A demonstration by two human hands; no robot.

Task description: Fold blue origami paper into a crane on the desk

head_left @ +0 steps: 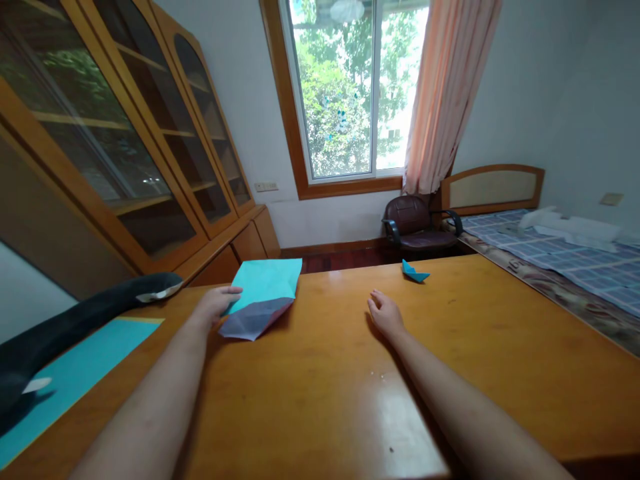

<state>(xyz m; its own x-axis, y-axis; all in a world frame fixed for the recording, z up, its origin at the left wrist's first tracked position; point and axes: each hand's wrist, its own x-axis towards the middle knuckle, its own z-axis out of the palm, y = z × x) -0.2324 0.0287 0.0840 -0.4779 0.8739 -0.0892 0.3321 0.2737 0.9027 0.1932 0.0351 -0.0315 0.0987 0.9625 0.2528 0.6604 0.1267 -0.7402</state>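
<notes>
At frame centre-left, the left hand (216,303) rests loose fingers on the edge of the partly folded teal paper (263,297) lying on the tabletop (325,373), gripping nothing. The right hand (386,313) lies open and empty, apart from it. Folding seems underway; the next crease likely needs both hands on the sheet.

A wooden table (325,373) carries a partly folded turquoise sheet (263,297). Right of that sheet sits a small paper boat (414,272); left of it lie a flat turquoise sheet (75,373) and a dark plush toy (75,323).
</notes>
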